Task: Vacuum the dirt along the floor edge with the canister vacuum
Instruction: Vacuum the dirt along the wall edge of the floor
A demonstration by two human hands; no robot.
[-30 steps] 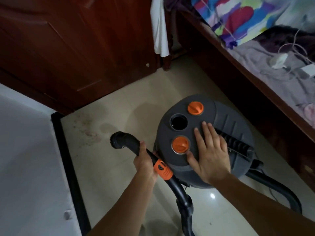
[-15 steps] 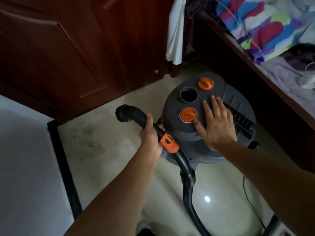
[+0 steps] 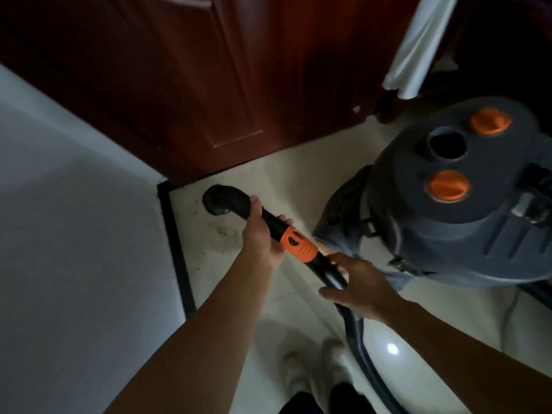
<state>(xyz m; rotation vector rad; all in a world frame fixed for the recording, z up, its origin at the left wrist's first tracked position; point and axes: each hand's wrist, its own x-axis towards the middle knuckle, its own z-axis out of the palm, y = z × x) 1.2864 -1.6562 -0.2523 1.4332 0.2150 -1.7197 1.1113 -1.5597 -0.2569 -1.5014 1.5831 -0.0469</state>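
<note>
A grey canister vacuum (image 3: 466,204) with two orange knobs stands on the pale tiled floor at the right. Its black hose handle with an orange collar (image 3: 298,245) runs from the lower middle up to a round black brush nozzle (image 3: 222,201). The nozzle hangs just above dark dirt specks (image 3: 221,231) near the black floor edge strip (image 3: 176,246). My left hand (image 3: 261,237) grips the handle just behind the nozzle. My right hand (image 3: 355,282) holds the hose below the orange collar, fingers wrapped loosely around it.
A dark red wooden wardrobe (image 3: 185,85) closes off the far side. A white wall (image 3: 74,234) fills the left. A white cloth (image 3: 418,46) hangs at the top right. My feet in light slippers (image 3: 316,375) stand at the bottom, beside the trailing hose.
My right hand left the top of the canister and took hold of the hose below the orange collar. The nozzle moved toward the dirt at the floor edge; the view swung left.
</note>
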